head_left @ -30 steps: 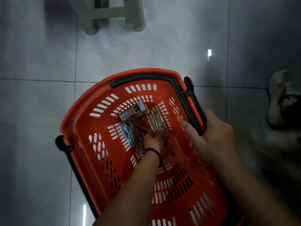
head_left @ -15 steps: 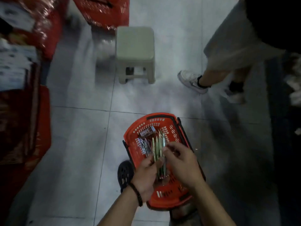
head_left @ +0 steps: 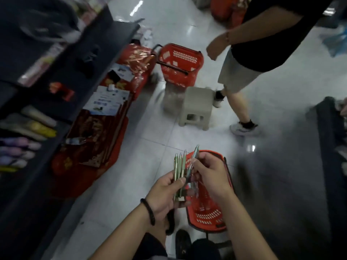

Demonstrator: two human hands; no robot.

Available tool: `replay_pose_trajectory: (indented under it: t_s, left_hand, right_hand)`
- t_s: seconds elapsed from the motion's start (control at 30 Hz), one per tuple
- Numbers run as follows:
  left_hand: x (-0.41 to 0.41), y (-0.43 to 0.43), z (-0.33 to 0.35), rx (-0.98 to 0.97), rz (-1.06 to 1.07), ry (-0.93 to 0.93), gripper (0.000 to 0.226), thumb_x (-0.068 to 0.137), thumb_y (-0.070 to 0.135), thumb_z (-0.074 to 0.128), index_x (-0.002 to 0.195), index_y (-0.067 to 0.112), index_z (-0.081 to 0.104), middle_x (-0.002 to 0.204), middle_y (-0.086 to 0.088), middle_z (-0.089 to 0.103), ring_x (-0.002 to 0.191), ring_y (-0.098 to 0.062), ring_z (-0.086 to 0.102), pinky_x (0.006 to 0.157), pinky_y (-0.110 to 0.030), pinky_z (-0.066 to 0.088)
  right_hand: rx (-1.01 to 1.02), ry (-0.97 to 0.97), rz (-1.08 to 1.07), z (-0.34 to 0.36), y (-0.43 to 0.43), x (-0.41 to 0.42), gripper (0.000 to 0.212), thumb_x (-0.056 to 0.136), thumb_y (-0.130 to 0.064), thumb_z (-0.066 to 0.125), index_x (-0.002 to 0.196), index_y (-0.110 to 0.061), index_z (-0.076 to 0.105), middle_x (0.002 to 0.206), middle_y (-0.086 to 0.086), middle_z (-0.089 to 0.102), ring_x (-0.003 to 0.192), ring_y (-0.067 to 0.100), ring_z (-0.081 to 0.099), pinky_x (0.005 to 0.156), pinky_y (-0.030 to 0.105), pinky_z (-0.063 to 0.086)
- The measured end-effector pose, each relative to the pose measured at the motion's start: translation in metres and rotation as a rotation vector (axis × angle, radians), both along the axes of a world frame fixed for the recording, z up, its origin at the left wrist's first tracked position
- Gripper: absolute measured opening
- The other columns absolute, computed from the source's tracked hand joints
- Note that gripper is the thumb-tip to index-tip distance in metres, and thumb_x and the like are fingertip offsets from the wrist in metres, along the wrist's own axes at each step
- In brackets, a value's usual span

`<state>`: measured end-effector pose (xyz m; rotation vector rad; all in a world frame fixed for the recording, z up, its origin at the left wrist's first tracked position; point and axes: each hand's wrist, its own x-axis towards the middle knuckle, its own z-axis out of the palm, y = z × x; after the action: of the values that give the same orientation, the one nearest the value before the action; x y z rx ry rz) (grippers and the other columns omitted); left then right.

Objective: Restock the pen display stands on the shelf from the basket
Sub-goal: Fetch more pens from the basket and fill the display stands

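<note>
Fanning upward out of the left hand (head_left: 165,192), the bundle of pens (head_left: 179,166) sits in mid-air just above the red basket (head_left: 206,216), which stands on the floor (head_left: 131,175) at the person's feet. The left hand's fingers are curled round the lower half of the bundle, with the thumb across the front. The right hand (head_left: 210,175) pinches a single pen (head_left: 195,152), bluish and standing taller than the rest, right beside the bundle. I cannot tell whether it touches the others.

The pens look light, stiff and slim, with pale green barrels and metallic tips. By their sheen they are smooth plastic, so I judge they would slide past one another if the grip slackened. The sensible hold is round the middle of the barrels, where the left hand has them, with one pen drawn out by its upper end. They seem unlikely to break, though a dropped one would roll on the tiles.

The basket is moulded plastic with slotted walls and a dark handle (head_left: 228,173) along its rim. The floor is glossy white tile. To the left runs the dark shelf (head_left: 62,76), its goods blurred, and I cannot pick out the display stands on it. Farther off are a grey plastic stool (head_left: 197,102), a second basket (head_left: 180,59) of the same red, and another person (head_left: 253,44) walking.
</note>
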<state>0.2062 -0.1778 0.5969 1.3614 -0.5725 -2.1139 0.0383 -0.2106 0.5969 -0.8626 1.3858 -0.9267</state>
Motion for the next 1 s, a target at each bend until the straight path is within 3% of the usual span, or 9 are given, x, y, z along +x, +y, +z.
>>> replay_pose_trajectory:
  t_s: [0.07, 0.1, 0.2, 0.27, 0.37, 0.57, 0.77, 0.87, 1.0]
  left_hand:
    - [0.015, 0.031, 0.021, -0.012, 0.095, -0.023, 0.026, 0.106, 0.017, 0.054, 0.131, 0.016, 0.063, 0.127, -0.012, 0.071, 0.1, -0.032, 0.07, 0.092, -0.052, 0.057]
    - [0.023, 0.047, 0.03, -0.012, 0.152, -0.019, 0.027, 0.107, 0.016, 0.053, 0.132, 0.016, 0.063, 0.127, -0.012, 0.072, 0.102, -0.034, 0.071, 0.095, -0.053, 0.057]
    - [0.052, 0.089, 0.054, -0.039, 0.286, -0.008, 0.029, 0.108, 0.016, 0.051, 0.135, 0.014, 0.062, 0.128, -0.015, 0.071, 0.108, -0.039, 0.07, 0.101, -0.06, 0.053]
    - [0.075, 0.111, 0.069, -0.057, 0.35, -0.005, 0.03, 0.107, 0.016, 0.052, 0.135, 0.012, 0.062, 0.128, -0.017, 0.07, 0.106, -0.039, 0.069, 0.1, -0.06, 0.053]
    - [0.111, 0.143, 0.091, -0.108, 0.447, 0.018, 0.029, 0.106, 0.016, 0.054, 0.132, 0.01, 0.064, 0.124, -0.02, 0.07, 0.095, -0.033, 0.069, 0.095, -0.056, 0.056]
    - [0.203, 0.206, 0.12, -0.154, 0.647, -0.02, 0.027, 0.106, 0.013, 0.053, 0.131, 0.008, 0.058, 0.113, -0.017, 0.074, 0.077, -0.023, 0.065, 0.087, -0.048, 0.059]
    - [0.339, 0.302, 0.135, -0.193, 0.869, -0.036, 0.027, 0.107, 0.009, 0.05, 0.132, 0.011, 0.059, 0.12, -0.02, 0.072, 0.094, -0.034, 0.072, 0.096, -0.055, 0.057]
    - [0.412, 0.346, 0.134, -0.235, 0.963, -0.08, 0.03, 0.106, 0.005, 0.05, 0.134, 0.011, 0.058, 0.123, -0.021, 0.071, 0.102, -0.037, 0.072, 0.096, -0.054, 0.056]
    - [0.482, 0.4, 0.134, -0.259, 1.11, -0.105, 0.032, 0.105, 0.001, 0.05, 0.134, 0.012, 0.059, 0.12, -0.02, 0.073, 0.096, -0.032, 0.072, 0.087, -0.045, 0.059]
  right_hand:
    - [-0.019, -0.044, 0.068, 0.009, 0.016, 0.016, 0.003, 0.1, -0.01, 0.071, 0.103, -0.011, 0.071, 0.084, 0.02, 0.07, 0.07, 0.03, 0.067, 0.068, 0.049, 0.06]
    - [-0.031, -0.04, 0.108, 0.015, 0.024, 0.025, 0.012, 0.099, -0.009, 0.073, 0.109, -0.015, 0.07, 0.082, 0.015, 0.07, 0.07, 0.026, 0.067, 0.071, 0.051, 0.059]
    - [-0.107, -0.019, 0.228, 0.044, 0.043, 0.061, 0.041, 0.096, -0.006, 0.075, 0.131, -0.025, 0.066, 0.08, 0.016, 0.069, 0.072, 0.02, 0.069, 0.072, 0.04, 0.059]
    - [-0.156, 0.004, 0.32, 0.066, 0.055, 0.089, 0.047, 0.096, -0.007, 0.076, 0.134, -0.032, 0.066, 0.081, 0.019, 0.069, 0.074, 0.021, 0.07, 0.073, 0.037, 0.06]
    - [-0.236, 0.031, 0.454, 0.096, 0.07, 0.136, 0.045, 0.094, -0.007, 0.078, 0.129, -0.033, 0.068, 0.076, 0.01, 0.071, 0.071, 0.021, 0.072, 0.07, 0.036, 0.061]
    - [-0.319, 0.013, 0.605, 0.145, 0.101, 0.25, 0.028, 0.092, -0.005, 0.079, 0.113, -0.023, 0.073, 0.08, 0.018, 0.073, 0.07, 0.029, 0.075, 0.066, 0.045, 0.06]
    - [-0.397, -0.021, 0.71, 0.169, 0.166, 0.401, 0.023, 0.093, -0.002, 0.078, 0.108, -0.018, 0.074, 0.081, 0.017, 0.075, 0.075, 0.042, 0.075, 0.067, 0.051, 0.065]
    - [-0.461, -0.074, 0.676, 0.18, 0.197, 0.474, 0.022, 0.093, 0.0, 0.077, 0.107, -0.016, 0.073, 0.08, 0.012, 0.076, 0.074, 0.032, 0.078, 0.065, 0.044, 0.065]
    - [-0.496, -0.119, 0.654, 0.183, 0.241, 0.56, 0.019, 0.092, -0.002, 0.079, 0.104, -0.015, 0.073, 0.082, 0.011, 0.077, 0.075, 0.028, 0.078, 0.066, 0.041, 0.065]
